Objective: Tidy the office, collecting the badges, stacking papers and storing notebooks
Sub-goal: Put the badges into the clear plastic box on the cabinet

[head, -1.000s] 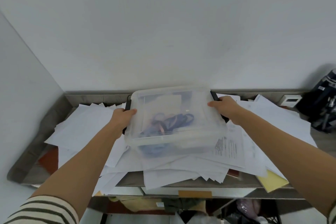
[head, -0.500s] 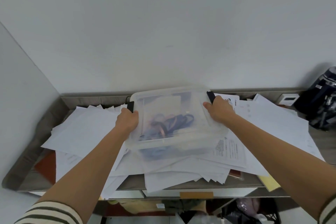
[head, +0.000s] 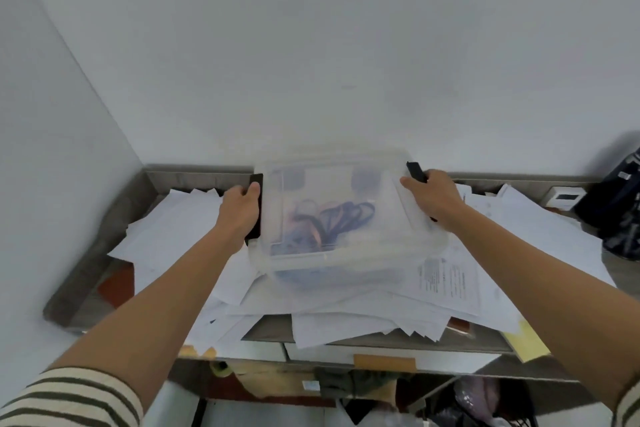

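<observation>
A clear plastic box (head: 343, 253) with a lid sits on a heap of loose white papers (head: 446, 291) on the desk. Blue and orange lanyards of badges (head: 332, 222) show through its lid. My left hand (head: 240, 211) grips the black latch (head: 255, 184) on the box's left side. My right hand (head: 433, 198) holds the black latch (head: 415, 172) on the right side, which stands raised. The view is blurred.
A grey desk (head: 104, 263) with a raised rim stands against a white wall. A yellow sheet (head: 526, 340) pokes out at the front right. A dark bag (head: 620, 211) and a small white device (head: 562, 198) sit at the right back. Clutter lies under the desk.
Both hands have slid back along the box's sides onto the black latches, and the right latch now sticks up. The box stays on the papers.
</observation>
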